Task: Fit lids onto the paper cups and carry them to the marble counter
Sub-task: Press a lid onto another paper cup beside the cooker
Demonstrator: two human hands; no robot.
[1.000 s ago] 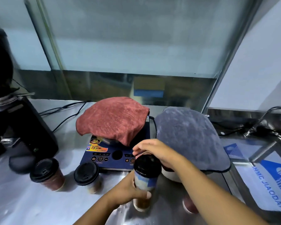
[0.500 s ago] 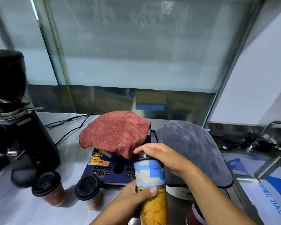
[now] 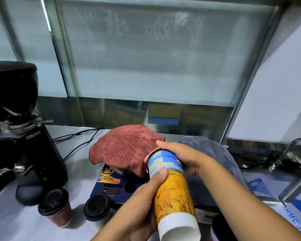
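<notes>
lifted off the surface (image 3: pixel 16 221) since a second ago, the tall cup (image 3: pixel 172 186) is now tilting top-away at the frame's 6 o'clock. left hand (image 3: pixel 142 197) is gripping its body, right hand (image 3: pixel 179 157) is wrapping its lidded top, likely pressing the lid home. two lidded cups (image 3: pixel 56 206) are waiting at 8 o'clock; carrying probably comes next.

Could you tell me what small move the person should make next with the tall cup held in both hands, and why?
Probably press the lid home with the right hand while the left hand steadies the tall cup. The right grip wraps the lidded top, so the seal looks unfinished, and the cup is tilted and off the steel counter, where two lidded cups already stand.
</notes>
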